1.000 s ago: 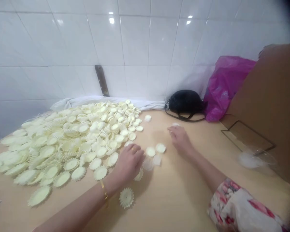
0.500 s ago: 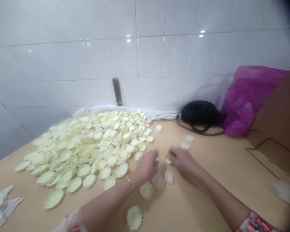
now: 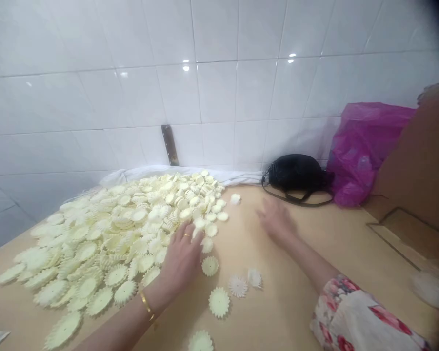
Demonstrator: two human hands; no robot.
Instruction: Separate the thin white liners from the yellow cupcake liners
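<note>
Hundreds of cream scalloped discs (image 3: 124,219) lie heaped on the tabletop (image 3: 270,317) by the tiled wall. The left hand (image 3: 181,261) lies open, fingers spread, on the heap's near edge. The right hand (image 3: 276,219), blurred, is open and flat over bare tabletop. Loose discs (image 3: 218,302) lie near both.

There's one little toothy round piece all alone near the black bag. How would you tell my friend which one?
Start at the big heap of cream toothed discs on the wooden table and follow its far edge toward the black bag. Just off the heap's far right corner lies one small disc. Unlike its neighbours, it lies alone on bare wood.
</note>
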